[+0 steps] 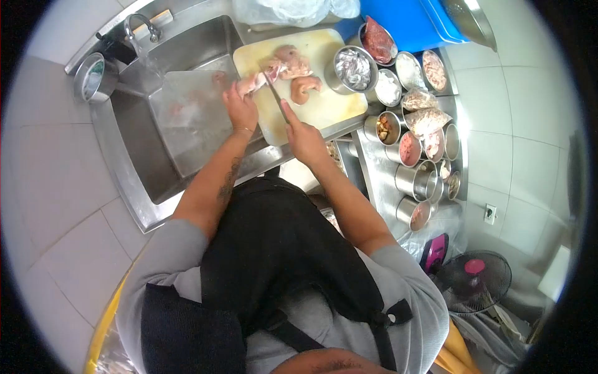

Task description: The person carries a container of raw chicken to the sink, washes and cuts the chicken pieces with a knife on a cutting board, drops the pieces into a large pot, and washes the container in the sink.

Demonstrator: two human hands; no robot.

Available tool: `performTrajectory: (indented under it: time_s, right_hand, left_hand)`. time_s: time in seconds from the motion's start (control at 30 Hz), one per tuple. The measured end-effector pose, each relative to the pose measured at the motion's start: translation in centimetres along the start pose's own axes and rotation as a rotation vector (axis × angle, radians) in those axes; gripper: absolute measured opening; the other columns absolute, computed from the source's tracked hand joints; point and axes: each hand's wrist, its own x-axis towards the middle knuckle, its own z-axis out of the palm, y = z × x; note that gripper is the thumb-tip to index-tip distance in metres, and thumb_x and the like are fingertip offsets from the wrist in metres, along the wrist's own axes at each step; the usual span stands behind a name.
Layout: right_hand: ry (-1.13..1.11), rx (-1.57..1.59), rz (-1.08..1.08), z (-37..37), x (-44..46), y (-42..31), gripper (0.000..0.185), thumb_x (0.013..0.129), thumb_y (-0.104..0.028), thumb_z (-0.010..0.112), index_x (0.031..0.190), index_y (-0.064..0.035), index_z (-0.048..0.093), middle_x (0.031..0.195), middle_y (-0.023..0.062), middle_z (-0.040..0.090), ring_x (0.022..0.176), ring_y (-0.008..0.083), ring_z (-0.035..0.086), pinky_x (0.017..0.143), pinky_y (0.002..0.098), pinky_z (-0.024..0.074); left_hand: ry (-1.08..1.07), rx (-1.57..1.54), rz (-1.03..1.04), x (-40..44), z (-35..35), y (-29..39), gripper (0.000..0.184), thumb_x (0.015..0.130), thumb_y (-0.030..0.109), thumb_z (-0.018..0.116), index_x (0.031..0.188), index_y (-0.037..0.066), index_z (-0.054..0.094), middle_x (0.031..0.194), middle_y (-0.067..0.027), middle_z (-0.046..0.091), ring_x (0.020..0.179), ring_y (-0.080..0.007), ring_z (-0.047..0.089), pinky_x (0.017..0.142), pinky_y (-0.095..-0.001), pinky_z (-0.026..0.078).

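The meat strip (254,82) is held at its left end by the left hand (241,111), with the fingers bent and pressed onto it near the left edge of the cutting board (269,121). The knife (275,95) is gripped by the right hand (304,138), the fingers closed around its handle, and its blade is laid against the meat strip. The strip is joined or pressed up to a larger pink meat piece (294,64) on the board; which of the two cannot be told. A curled meat piece (303,91) is set just below that, apart from both hands.

The far right part of the board is taken up by a metal bowl (354,68) filled with grey, glossy pieces. Beyond it, dark red meat (379,41) is held in another metal container, and a group of metal pots (415,182) is spread along the counter. To the left of the board, the sink (142,134) is overhung by a curved tap (138,23). A clear plastic bag (280,10) is seen behind the board
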Motion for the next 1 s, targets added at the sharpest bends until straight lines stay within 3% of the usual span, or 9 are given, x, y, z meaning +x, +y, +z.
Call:
performTrajectory:
  time_s: [0.07,0.2,0.4,0.53,0.67,0.83,0.9,0.93,1.0]
  right_hand:
    - [-0.155,-0.06,0.076,0.6,1.1,0.3,0.072,0.109,-0.024,0.055,0.172,-0.0318,0.021,0.081,0.0292,0.071,0.08,0.0518,0.071,0.078,0.0617,0.0557]
    - [-0.171,-0.166,0.068,0.1,1.3,0.3,0.072,0.109,-0.026,0.054,0.172,-0.032,0.02,0.081,0.029,0.071,0.079,0.0504,0.071,0.077,0.0617,0.0564]
    - [-0.197,-0.213,0.079,0.3,1.3,0.6,0.074,0.107,-0.021,0.054,0.172,-0.0331,0.02,0.085,0.0275,0.073,0.077,0.0482,0.073,0.073,0.0615,0.0577]
    - [-0.228,-0.225,0.099,1.3,4.2,-0.5,0.074,0.104,-0.019,0.053,0.171,-0.0255,0.024,0.09,0.0263,0.076,0.083,0.0463,0.075,0.076,0.0601,0.0586]
    - [-0.178,-0.247,0.046,3.8,10.9,0.0,0.072,0.101,-0.015,0.054,0.169,-0.0188,0.03,0.097,0.0258,0.077,0.093,0.0447,0.077,0.084,0.056,0.0597]
    - [-0.212,-0.147,0.075,0.2,5.2,-0.9,0.079,0.1,-0.013,0.053,0.172,-0.0285,0.023,0.102,0.0285,0.076,0.094,0.0469,0.076,0.087,0.0565,0.0589]
    - [-0.307,-0.209,0.194,0.4,2.3,0.2,0.084,0.1,-0.01,0.052,0.173,-0.032,0.018,0.091,0.0289,0.075,0.086,0.0476,0.075,0.079,0.061,0.0572]
    - [-0.298,-0.212,0.194,0.2,1.3,0.2,0.084,0.1,-0.01,0.052,0.173,-0.032,0.018,0.091,0.0289,0.075,0.086,0.0476,0.075,0.079,0.061,0.0572]
    - [-0.305,-0.233,0.212,-0.1,-0.9,0.0,0.081,0.103,-0.013,0.052,0.173,-0.0308,0.016,0.089,0.0304,0.074,0.083,0.0511,0.073,0.078,0.0626,0.0566]
  left_hand:
    - [0.006,-0.048,-0.046,0.1,0.2,-0.4,0.048,0.093,0.001,0.06,0.14,-0.004,0.056,0.132,-0.0279,0.058,0.125,-0.0466,0.058,0.11,-0.0512,0.046]
    - [-0.076,-0.19,-0.066,0.4,0.1,-0.6,0.046,0.092,0.001,0.062,0.138,-0.002,0.058,0.131,-0.026,0.06,0.125,-0.0451,0.058,0.109,-0.0505,0.046]
    - [-0.063,-0.107,-0.151,0.4,0.6,1.9,0.043,0.087,0.001,0.068,0.129,0.002,0.059,0.128,-0.0226,0.06,0.122,-0.0458,0.059,0.107,-0.0499,0.047]
    - [-0.242,-0.068,-0.204,-0.4,-0.3,2.2,0.042,0.085,-0.001,0.068,0.126,0.002,0.058,0.126,-0.0228,0.06,0.123,-0.0469,0.058,0.107,-0.0505,0.047]
    - [-0.276,0.025,-0.082,-0.7,-0.4,1.4,0.044,0.084,-0.003,0.066,0.127,0.003,0.057,0.127,-0.0232,0.058,0.12,-0.0482,0.059,0.103,-0.0517,0.049]
    - [-0.14,0.0,0.024,1.2,1.6,-0.5,0.043,0.088,0.003,0.068,0.129,0.002,0.056,0.121,-0.0226,0.061,0.11,-0.0481,0.063,0.098,-0.0525,0.052]
    - [-0.231,-0.031,-0.189,1.9,1.6,-2.0,0.042,0.094,0.009,0.068,0.133,0.001,0.055,0.116,-0.0174,0.066,0.107,-0.0414,0.068,0.094,-0.0484,0.054]
    - [-0.23,-0.038,-0.182,3.0,0.4,-1.9,0.042,0.094,0.009,0.068,0.133,0.001,0.055,0.116,-0.0174,0.066,0.107,-0.0414,0.068,0.094,-0.0484,0.054]
    - [-0.33,-0.561,-0.935,6.5,-3.3,-1.4,0.045,0.1,0.015,0.069,0.14,0.002,0.055,0.116,-0.0121,0.071,0.108,-0.0299,0.072,0.093,-0.0392,0.057]
